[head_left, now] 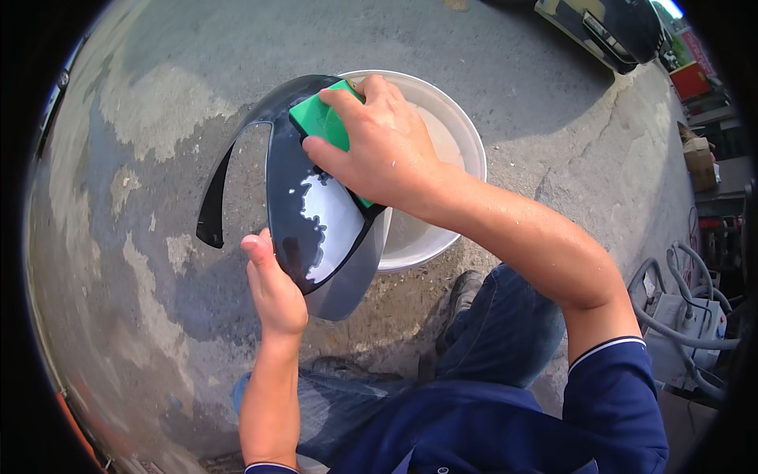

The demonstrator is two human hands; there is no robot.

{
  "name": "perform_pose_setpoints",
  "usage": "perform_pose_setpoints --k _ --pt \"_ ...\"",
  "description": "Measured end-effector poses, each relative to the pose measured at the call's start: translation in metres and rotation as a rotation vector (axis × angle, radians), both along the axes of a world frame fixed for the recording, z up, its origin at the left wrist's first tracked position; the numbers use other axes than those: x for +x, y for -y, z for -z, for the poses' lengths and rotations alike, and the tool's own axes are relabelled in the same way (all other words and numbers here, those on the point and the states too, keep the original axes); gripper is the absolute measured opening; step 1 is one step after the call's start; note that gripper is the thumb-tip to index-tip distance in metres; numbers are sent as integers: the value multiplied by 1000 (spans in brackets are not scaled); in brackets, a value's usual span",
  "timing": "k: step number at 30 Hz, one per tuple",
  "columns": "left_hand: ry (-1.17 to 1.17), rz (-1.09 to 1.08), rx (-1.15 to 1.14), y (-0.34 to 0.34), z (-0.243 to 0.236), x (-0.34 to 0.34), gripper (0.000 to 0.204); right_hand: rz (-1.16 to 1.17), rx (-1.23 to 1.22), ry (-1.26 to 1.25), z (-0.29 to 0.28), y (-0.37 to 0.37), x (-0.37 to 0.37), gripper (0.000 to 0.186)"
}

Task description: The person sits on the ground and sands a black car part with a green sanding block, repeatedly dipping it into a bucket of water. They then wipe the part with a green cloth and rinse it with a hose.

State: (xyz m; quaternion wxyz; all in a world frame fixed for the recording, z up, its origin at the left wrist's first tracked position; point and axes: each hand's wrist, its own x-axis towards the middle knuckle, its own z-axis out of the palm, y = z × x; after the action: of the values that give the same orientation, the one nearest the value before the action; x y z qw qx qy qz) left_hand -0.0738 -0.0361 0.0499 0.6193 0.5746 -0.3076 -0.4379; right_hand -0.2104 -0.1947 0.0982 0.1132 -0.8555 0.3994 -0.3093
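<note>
Under right hand (388, 142), block (318, 118) (green)

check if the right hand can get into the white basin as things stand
Probably yes: the right hand is already above the white basin, whose right side looks uncovered. It grips a green block against the black part, though, which overlaps the basin's left side.

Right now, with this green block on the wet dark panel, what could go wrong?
The dark panel looks wet, so it might slide off the left grip, which is at its lower edge. The green block under the right grip might skid off and drop into the white basin beneath. The panel's thin curved arm juts out free, so it could perhaps get knocked.
</note>
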Motion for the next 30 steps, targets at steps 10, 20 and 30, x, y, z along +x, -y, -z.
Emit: perform_pose_setpoints --k 10,20,30 --pt "-69 -67 9 6 -2 -10 84 -177 64 -53 -9 -51 -28 59" --pt "16 -18 21 -3 2 4 85 -317 84 -2 -10 -82 -38 63" --pt "51 25 -10 -3 6 12 80 -395 65 10 -12 -72 -30 49"
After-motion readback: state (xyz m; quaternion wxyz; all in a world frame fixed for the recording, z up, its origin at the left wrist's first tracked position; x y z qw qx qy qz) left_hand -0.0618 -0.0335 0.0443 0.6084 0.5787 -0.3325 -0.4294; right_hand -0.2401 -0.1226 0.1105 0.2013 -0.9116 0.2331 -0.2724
